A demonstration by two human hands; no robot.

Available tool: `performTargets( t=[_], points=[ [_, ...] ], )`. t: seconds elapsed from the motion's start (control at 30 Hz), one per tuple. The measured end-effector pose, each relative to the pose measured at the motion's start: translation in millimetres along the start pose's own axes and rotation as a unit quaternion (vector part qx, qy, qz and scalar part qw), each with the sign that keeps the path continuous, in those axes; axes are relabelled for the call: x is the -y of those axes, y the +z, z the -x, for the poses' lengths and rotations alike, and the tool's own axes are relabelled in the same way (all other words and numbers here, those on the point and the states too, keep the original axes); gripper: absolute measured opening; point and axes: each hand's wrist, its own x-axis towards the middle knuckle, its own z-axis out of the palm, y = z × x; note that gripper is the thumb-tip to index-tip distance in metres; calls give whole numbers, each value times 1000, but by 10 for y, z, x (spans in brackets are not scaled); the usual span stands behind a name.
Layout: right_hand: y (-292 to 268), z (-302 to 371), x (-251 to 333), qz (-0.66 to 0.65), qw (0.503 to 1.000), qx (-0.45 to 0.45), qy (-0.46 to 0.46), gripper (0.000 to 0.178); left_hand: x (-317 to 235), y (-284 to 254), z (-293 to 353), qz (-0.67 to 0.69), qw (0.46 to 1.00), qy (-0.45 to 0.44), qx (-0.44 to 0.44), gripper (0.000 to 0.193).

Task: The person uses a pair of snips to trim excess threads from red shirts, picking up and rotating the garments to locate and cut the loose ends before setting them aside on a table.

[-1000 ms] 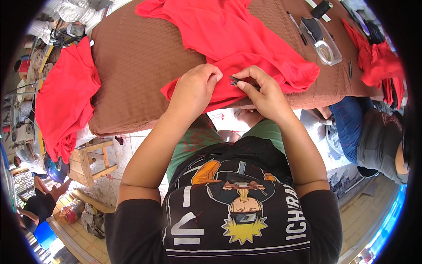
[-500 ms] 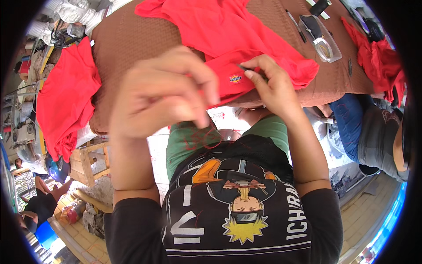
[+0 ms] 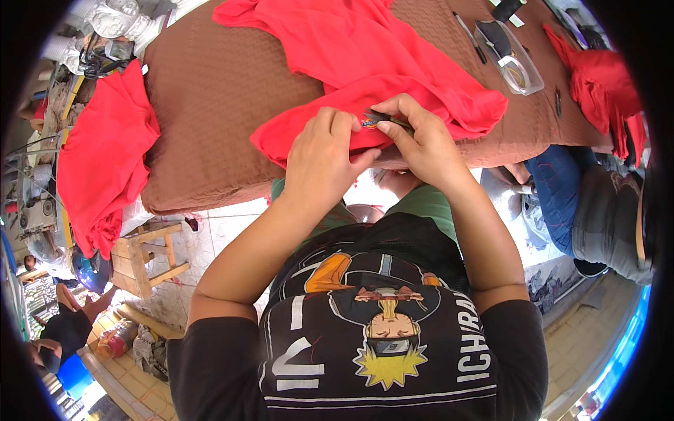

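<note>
A red garment (image 3: pixel 365 63) lies spread over the brown-covered table, its near end under my hands. On that end sits a small dark-and-yellow sewn patch (image 3: pixel 368 122), partly covered by fingers. My left hand (image 3: pixel 324 151) rests on the red cloth just left of the patch. Its fingers are curled and pinch the cloth, while the thumb points right. Between thumb and forefinger, my right hand (image 3: pixel 421 137) grips a small dark pointed tool (image 3: pixel 393 119), its tip at the patch. The tool's exact kind is too small to make out.
Another red garment (image 3: pixel 109 154) hangs at the table's left edge, above a wooden stool (image 3: pixel 133 263). To the right are a clear plastic box (image 3: pixel 516 70), a black pen (image 3: pixel 469 36), a thread spool (image 3: pixel 510 9) and more red cloth (image 3: pixel 607 84). A person in jeans (image 3: pixel 554 196) sits at right.
My left hand has come down from its raised, blurred position onto the cloth by the patch. My right hand has shifted slightly left with the dark tool, whose tip now reaches the patch.
</note>
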Motion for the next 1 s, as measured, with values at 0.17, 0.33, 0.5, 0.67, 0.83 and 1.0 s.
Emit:
performTargets(
  t=[0.17,0.33,0.5,0.67,0.83,1.0],
  points=[
    [24,18,-26,1,1000,10,6,17,95,54,12,8,1000,3,-18,21],
    [31,6,-49,19,1000,17,-2,18,35,-72,-1,111,989,-82,42,13],
    [26,21,-17,12,1000,18,-23,18,142,-150,-32,224,958,-163,72,16],
    [4,61,8,11,999,39,-3,18,207,-175,-54,366,894,-237,98,17],
    [7,91,21,15,999,36,-7,18,121,-161,11,285,934,-200,78,16],
    [19,101,49,16,999,29,-10,17,-16,-170,24,95,990,-84,69,16]
  ],
)
